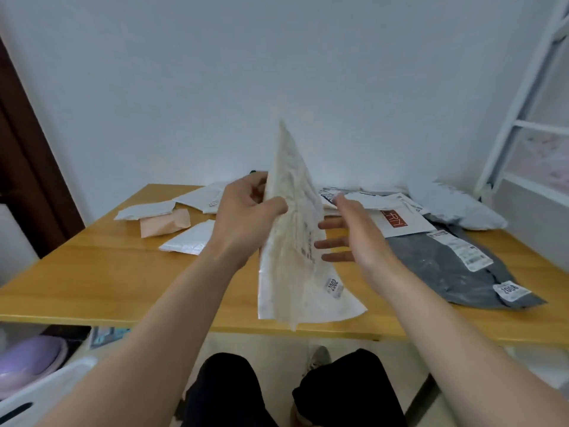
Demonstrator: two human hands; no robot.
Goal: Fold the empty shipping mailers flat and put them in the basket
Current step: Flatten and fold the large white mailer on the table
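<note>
1. Crumpled white paper-like shipping mailer (295,257), held upright above the near edge of the light wooden table (107,272). It tapers to a point at 12 o'clock, and a small label reading "2002" sits near its lower edge.
2. Left hand (246,208), at 9 o'clock of the mailer, grips its edge with the thumb curled over the front.
3. Right hand (360,235), at 3 o'clock of the mailer, holds nothing. Its fingers are straight and spread wide, the tips at the mailer's face; contact cannot be told.
4. Flat dark grey plastic mailer (446,266) lies on the table at 3 o'clock.
5. Small pale pink mailer (163,224) lies at 10 o'clock, just beside a white bubble mailer (187,238).
6. White plastic basket (46,392) stands below the table at 7 o'clock.
</note>
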